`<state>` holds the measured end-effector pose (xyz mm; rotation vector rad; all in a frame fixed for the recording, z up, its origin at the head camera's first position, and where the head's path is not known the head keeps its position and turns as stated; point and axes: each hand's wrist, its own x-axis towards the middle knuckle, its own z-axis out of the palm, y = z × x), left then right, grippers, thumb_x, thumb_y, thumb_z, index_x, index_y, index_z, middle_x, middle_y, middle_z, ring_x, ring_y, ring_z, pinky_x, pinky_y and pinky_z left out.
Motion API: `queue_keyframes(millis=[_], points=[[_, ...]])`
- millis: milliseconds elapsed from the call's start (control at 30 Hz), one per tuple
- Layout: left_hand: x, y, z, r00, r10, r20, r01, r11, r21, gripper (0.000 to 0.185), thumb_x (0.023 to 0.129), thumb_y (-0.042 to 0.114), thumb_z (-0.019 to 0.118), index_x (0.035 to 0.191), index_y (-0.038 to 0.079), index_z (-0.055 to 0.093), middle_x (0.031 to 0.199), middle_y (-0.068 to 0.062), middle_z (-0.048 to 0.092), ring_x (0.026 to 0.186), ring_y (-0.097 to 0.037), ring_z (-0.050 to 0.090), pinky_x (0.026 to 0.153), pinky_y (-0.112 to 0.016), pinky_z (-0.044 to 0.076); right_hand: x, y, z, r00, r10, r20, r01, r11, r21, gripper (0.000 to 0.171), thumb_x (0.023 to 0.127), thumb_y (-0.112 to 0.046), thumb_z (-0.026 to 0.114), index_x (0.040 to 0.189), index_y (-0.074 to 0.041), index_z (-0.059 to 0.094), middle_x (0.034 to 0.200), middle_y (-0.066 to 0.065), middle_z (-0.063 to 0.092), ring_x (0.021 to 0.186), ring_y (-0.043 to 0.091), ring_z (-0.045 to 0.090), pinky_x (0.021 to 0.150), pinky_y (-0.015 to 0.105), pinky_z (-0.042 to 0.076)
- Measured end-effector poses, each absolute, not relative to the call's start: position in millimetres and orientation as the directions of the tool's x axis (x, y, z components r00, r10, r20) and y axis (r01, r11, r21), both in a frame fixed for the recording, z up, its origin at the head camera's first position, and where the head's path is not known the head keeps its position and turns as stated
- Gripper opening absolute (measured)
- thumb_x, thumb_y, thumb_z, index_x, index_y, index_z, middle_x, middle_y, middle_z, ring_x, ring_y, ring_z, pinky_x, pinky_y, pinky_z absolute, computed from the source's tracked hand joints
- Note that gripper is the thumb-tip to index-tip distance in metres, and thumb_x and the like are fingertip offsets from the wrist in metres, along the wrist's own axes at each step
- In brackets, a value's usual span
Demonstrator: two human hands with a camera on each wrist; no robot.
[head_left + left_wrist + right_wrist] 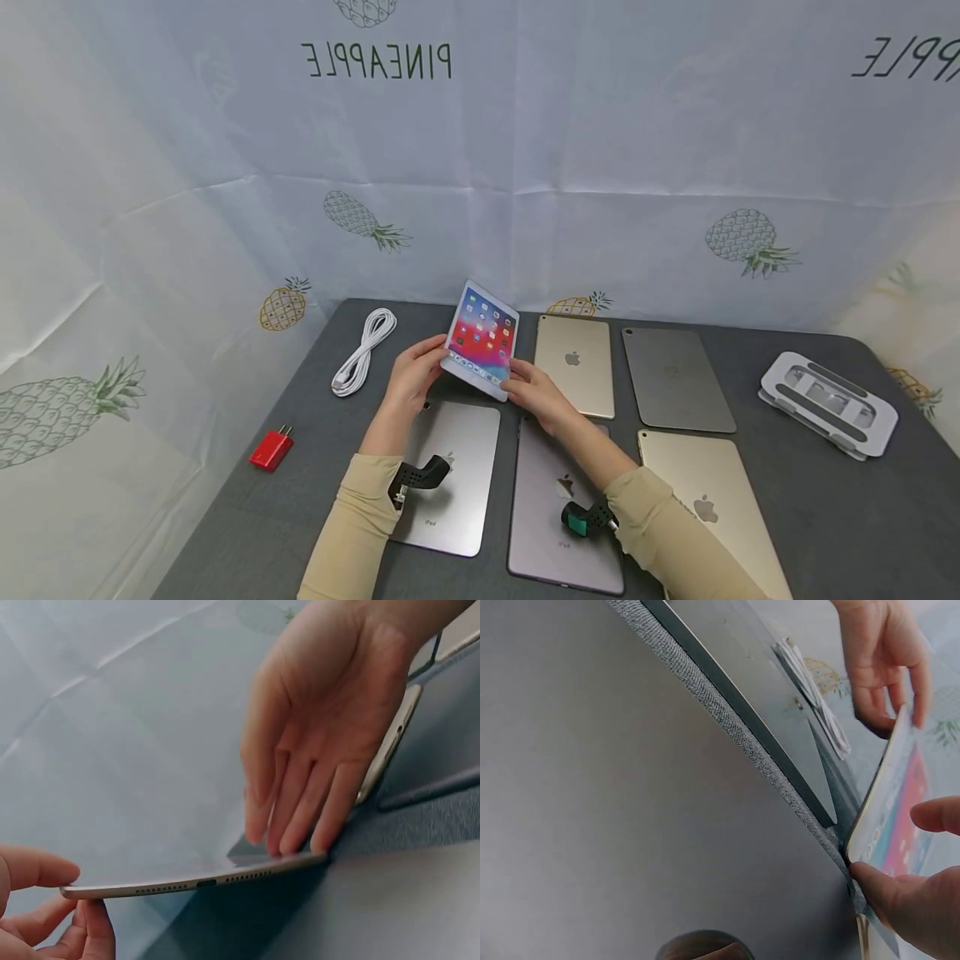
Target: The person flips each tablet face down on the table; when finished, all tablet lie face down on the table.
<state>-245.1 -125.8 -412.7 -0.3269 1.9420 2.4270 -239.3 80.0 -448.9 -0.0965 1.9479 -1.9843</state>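
Head view: left hand [411, 377] and right hand [536, 394] each pinch a side of the lit white-framed tablet [482, 337], tilted above grey face-down tablets [453, 475].

Glossy glass tablet screen [482, 337], matt metal tablet backs [573, 362], grey felt-like mat [825, 500]

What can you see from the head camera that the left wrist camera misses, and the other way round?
Only the head view shows the lit screen of the held tablet, the white cable, the red charger and the white stand. Only the left wrist view shows the tablet's bottom edge with its port and speaker holes. Both show the left hand and right hand holding that tablet.
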Motion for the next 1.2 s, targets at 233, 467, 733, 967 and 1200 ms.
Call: queue_keyframes(millis=[233, 467, 733, 967, 1200], points=[[-241, -108, -399, -0.988, -0.085, -0.129, -0.102, -0.261, 0.96, 0.038, 0.091, -0.002, 0.063, 0.128, -0.005, 0.059, 0.123, -0.016, 0.062, 0.09, -0.007, 0.063, 0.081, -0.019, 0.051, -238, 80, -449, -0.934, -0.297, -0.198, 0.207, 0.002, -0.978, 0.057, 0.097, -0.003, 0.052, 0.148, 0.009, 0.028, 0.147, 0.029, 0.036, 0.131, 0.037, 0.042, 0.107, 0.046, 0.036], [-238, -86, -394, -0.997, -0.047, -0.067, -0.056, -0.208, 0.977, 0.036, 0.09, 0.002, 0.067, 0.126, -0.001, 0.062, 0.114, -0.009, 0.064, 0.091, -0.009, 0.062, 0.086, -0.026, 0.051, -238, 85, -450, -0.934, -0.301, -0.19, 0.201, -0.004, -0.98, 0.055, 0.097, -0.003, 0.052, 0.146, 0.01, 0.031, 0.145, 0.031, 0.038, 0.126, 0.035, 0.045, 0.105, 0.047, 0.039], [-234, -70, -392, -0.999, -0.017, -0.038, -0.034, -0.172, 0.984, 0.04, 0.089, 0.008, 0.07, 0.128, 0.002, 0.062, 0.121, -0.011, 0.063, 0.1, -0.013, 0.062, 0.099, -0.042, 0.046, -245, 91, -427, -0.965, -0.211, -0.156, 0.151, 0.036, -0.988, 0.047, 0.098, -0.011, 0.053, 0.143, 0.001, 0.044, 0.143, 0.023, 0.044, 0.126, 0.036, 0.048, 0.1, 0.048, 0.045], [-234, -62, -392, -1.0, 0.005, -0.027, -0.027, -0.137, 0.99, 0.042, 0.09, 0.013, 0.07, 0.13, 0.004, 0.061, 0.125, -0.012, 0.061, 0.105, -0.014, 0.061, 0.1, -0.044, 0.044, -262, 88, -400, -0.992, -0.127, -0.02, 0.016, 0.032, -0.999, 0.047, 0.101, -0.024, 0.054, 0.144, -0.008, 0.046, 0.144, 0.013, 0.046, 0.13, 0.029, 0.046, 0.102, 0.046, 0.043], [-233, -56, -392, -0.999, 0.015, -0.032, -0.033, -0.098, 0.995, 0.042, 0.09, 0.017, 0.07, 0.129, 0.007, 0.061, 0.123, -0.008, 0.061, 0.109, -0.02, 0.06, 0.098, -0.04, 0.046, -268, 84, -389, -0.992, -0.121, 0.027, -0.035, 0.065, -0.997, 0.054, 0.099, -0.028, 0.058, 0.148, -0.013, 0.042, 0.149, 0.008, 0.041, 0.129, 0.026, 0.047, 0.099, 0.039, 0.047]])
